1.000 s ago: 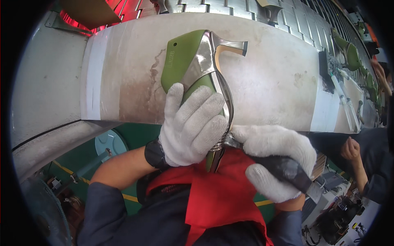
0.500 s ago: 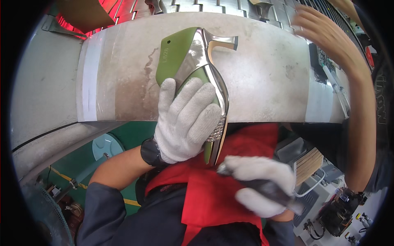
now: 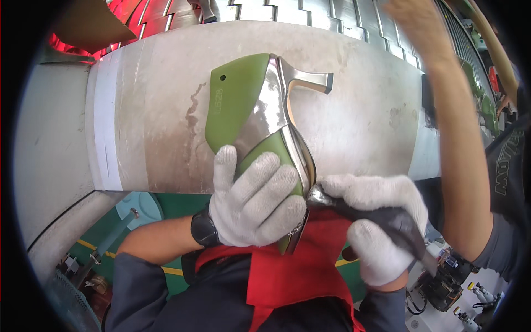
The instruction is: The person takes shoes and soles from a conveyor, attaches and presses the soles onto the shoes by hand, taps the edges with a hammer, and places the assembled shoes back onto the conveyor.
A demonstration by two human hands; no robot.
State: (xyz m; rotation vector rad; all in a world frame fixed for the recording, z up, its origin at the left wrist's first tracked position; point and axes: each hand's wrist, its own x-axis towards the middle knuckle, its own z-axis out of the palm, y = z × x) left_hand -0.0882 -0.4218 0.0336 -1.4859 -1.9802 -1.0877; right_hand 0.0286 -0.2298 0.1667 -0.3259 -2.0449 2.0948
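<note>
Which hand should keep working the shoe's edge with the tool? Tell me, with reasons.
Right. The right hand already grips the dark tool, its tip at the silver shoe's edge. The left hand is wrapped around the shoe on its green last, steadying it.

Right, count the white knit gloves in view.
2. One is on the left hand, wrapped around the silver high-heeled shoe on its green last. The other is on the right hand, gripping a dark tool at the shoe's edge.

The gloved left hand [image 3: 255,202] grips a silver shoe [image 3: 271,127] on a green last, heel pointing to two o'clock over the grey tabletop [image 3: 365,127]. At four o'clock, the gloved right hand [image 3: 381,221] presses a dark tool [image 3: 395,227] against the shoe's edge. Another person's bare arm [image 3: 456,138] reaches up at three o'clock.
</note>
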